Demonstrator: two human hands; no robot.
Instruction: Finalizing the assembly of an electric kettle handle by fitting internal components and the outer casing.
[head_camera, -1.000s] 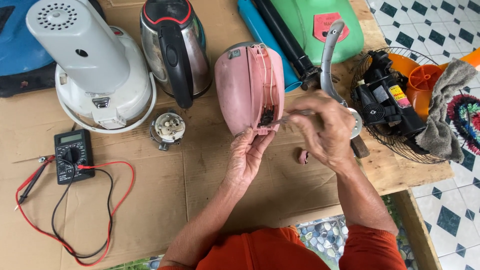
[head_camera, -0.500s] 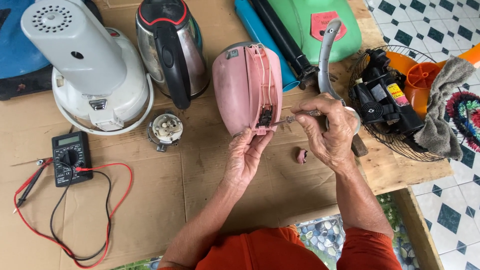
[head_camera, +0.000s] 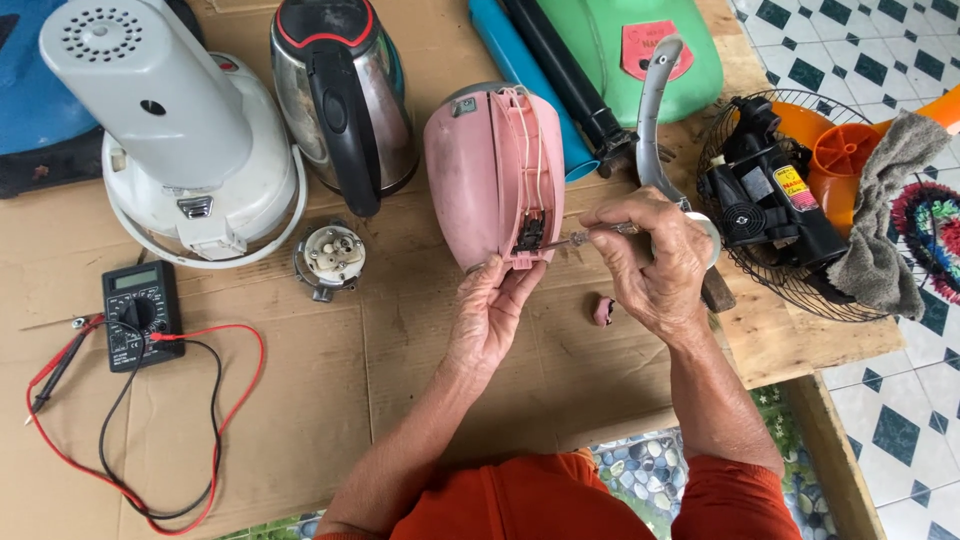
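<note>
Gripping the lower edge of the smooth pink plastic housing, the left hand steadies it on the cardboard, its open side showing pale wires and a small dark switch inside. Right of the housing, the right hand pinches a thin metal screwdriver, tip at that switch. Left of the housing stands a shiny steel kettle.

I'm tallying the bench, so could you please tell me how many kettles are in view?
2. The steel kettle with a black handle stands upright at the top centre; the pink kettle lies beside it, steadied by the left hand. Others may be hidden off-frame.
</note>
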